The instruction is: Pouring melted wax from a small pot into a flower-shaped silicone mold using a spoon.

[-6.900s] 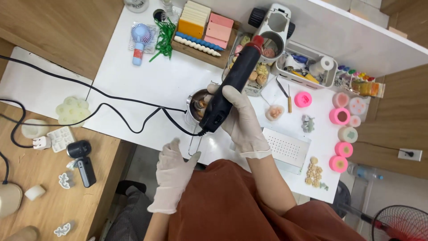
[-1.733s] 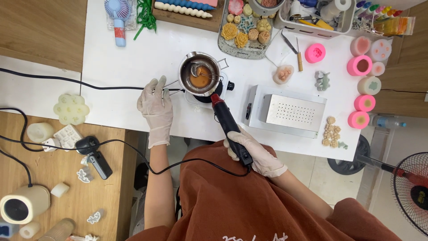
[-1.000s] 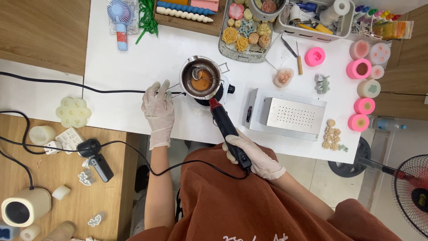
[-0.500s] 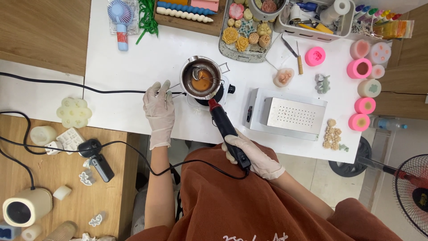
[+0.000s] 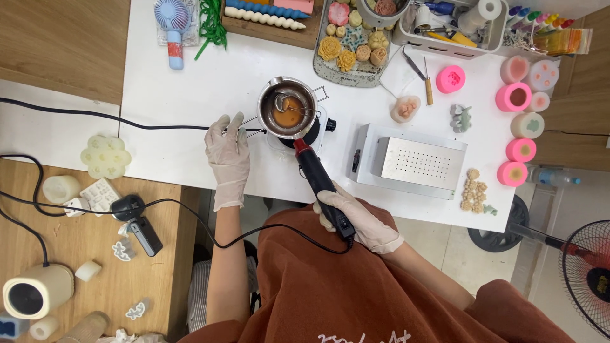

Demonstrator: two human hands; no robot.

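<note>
Overhead, white table (image 5: 190, 76), wooden floor (image 5: 63, 38), metal pot (image 5: 289, 114), standing fan (image 5: 588, 273).

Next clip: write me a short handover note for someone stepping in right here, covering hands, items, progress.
Left hand: gloved, on the wire handle of the small metal pot.
Right hand: gloved, gripping the black heat gun, red nozzle at the pot's rim.
Pot sits on a small burner on the white table, holding brown liquid, apparently melted.
Pink moulds stand to the right; nothing poured yet, judging by the pot still being on the burner.
</note>
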